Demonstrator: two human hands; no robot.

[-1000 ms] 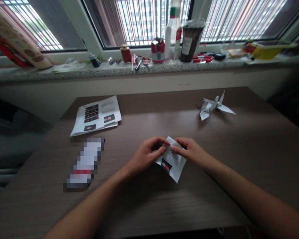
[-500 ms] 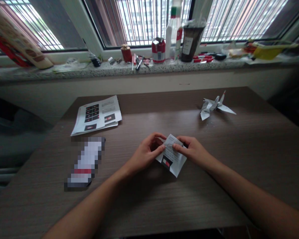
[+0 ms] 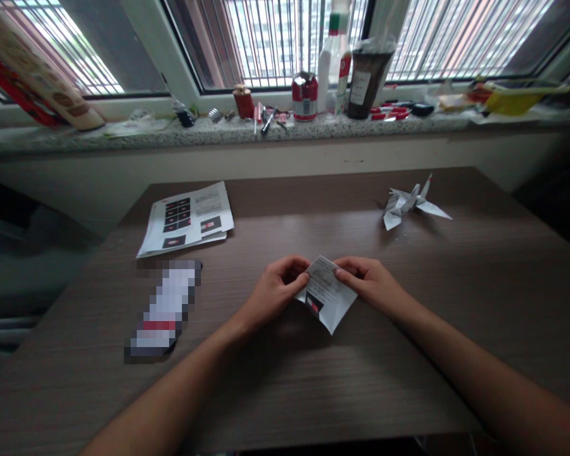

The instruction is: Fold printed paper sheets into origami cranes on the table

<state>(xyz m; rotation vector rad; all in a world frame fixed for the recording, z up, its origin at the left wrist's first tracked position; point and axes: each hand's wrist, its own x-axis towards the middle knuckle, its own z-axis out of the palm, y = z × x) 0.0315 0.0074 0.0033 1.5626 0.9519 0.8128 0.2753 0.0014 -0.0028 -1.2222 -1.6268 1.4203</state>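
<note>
A folded piece of printed paper lies on the brown wooden table in front of me, one corner pointing toward me. My left hand pinches its left upper edge, fingers curled. The right upper edge is gripped by my right hand, thumb on top of the sheet. Both hands meet at the paper's far corner.
A finished paper crane stands at the back right of the table. Printed sheets lie at the back left, a blurred-out flat object nearer left. The window ledge carries a can, bottles, pens and clutter.
The paper has shifted slightly away from me and lies flatter. My fingers have drawn closer together at its far corner.
</note>
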